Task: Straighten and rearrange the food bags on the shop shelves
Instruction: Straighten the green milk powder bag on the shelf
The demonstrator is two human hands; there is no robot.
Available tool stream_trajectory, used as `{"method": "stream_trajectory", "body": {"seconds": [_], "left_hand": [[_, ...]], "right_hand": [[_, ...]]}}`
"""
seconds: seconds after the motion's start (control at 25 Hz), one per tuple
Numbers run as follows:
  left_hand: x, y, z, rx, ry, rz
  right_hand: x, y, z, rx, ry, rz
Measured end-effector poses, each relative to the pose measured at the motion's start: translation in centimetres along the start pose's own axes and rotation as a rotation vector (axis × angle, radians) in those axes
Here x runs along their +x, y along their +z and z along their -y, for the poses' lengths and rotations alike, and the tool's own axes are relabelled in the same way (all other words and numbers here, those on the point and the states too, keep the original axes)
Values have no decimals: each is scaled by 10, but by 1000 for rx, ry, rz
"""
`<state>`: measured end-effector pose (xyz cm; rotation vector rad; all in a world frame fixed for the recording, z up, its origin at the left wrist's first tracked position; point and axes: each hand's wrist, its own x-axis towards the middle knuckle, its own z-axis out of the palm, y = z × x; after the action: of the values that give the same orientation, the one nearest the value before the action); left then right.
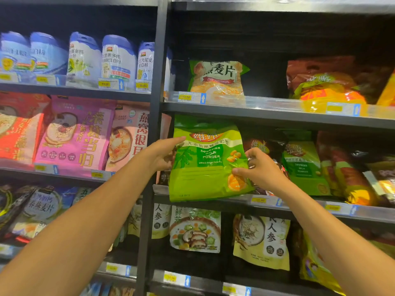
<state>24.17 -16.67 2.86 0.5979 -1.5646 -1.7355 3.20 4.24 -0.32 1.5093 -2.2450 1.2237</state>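
Figure: view from the head camera of a two-bay shop shelf.
Bag in hand: a green bag (pixel 205 165) of soybean milk powder stands at the left end of the middle shelf (pixel 299 207) in the right bay. It faces front and leans a little, and its bottom edge overlaps the shelf's front rail.
Left hand: the left hand (pixel 162 154) grips the bag's left edge, with its fingers running up toward the top corner.
Right hand: the right hand (pixel 260 169) pinches the bag's right edge between thumb and fingers.
Done so far: this one bag appears nearly squared, though it is not yet let go.
Still to do: a second green bag (pixel 303 167) sits skewed further right. The red and yellow bags (pixel 346 178) beside it slump, and the orange bags (pixel 327 88) on the shelf above lean, so most of the tidying seems to remain.
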Motion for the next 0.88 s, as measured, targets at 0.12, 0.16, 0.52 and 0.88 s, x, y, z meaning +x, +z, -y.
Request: {"method": "stream_trajectory", "body": {"seconds": [0.12, 0.16, 0.52, 0.88], "left_hand": [[-14, -2, 5, 3, 14, 17], [-20, -2, 8, 5, 16, 9], [-67, -16, 72, -236, 147, -36], [-125, -8, 133, -345, 87, 38]], "right_hand": [[-26, 1, 5, 51, -3, -50], [-35, 1, 9, 66, -10, -49], [-126, 23, 10, 304, 63, -38], [-197, 54, -22, 685, 232, 168]]}}
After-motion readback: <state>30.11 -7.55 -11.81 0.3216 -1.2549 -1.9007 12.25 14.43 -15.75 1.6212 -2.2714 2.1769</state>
